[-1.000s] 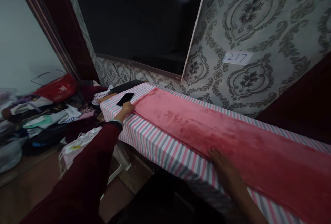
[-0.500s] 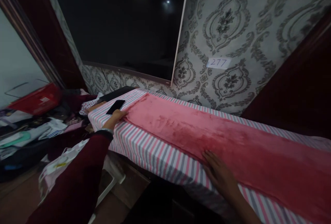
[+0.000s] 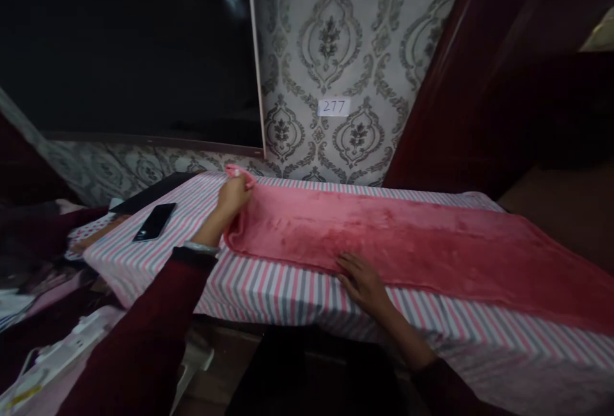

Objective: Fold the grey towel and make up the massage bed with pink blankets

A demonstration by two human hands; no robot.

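Observation:
A long folded strip of plush pink-red blanket [image 3: 407, 243] lies along a table covered by a striped cloth [image 3: 283, 288]. At the blanket's left end, my left hand [image 3: 233, 197] is closed on the edge and holds it raised, so that end curls up off the striped cloth. My right hand [image 3: 362, 281] rests on the near edge of the blanket, fingers stretched out and lying flat. Its fingertips touch the plush surface. A silver bracelet [image 3: 200, 248] circles my left wrist.
A black phone [image 3: 155, 221] lies on the striped cloth left of the blanket. Behind the table hang a large television [image 3: 129, 51] and a paper label marked 277 [image 3: 334, 107]. Heaped clothes [image 3: 43, 275] and a white chair part [image 3: 192, 365] are at lower left.
My left hand has lifted the blanket's left end and moved toward its far corner. My right hand stays flat near the front edge. The view has turned right.

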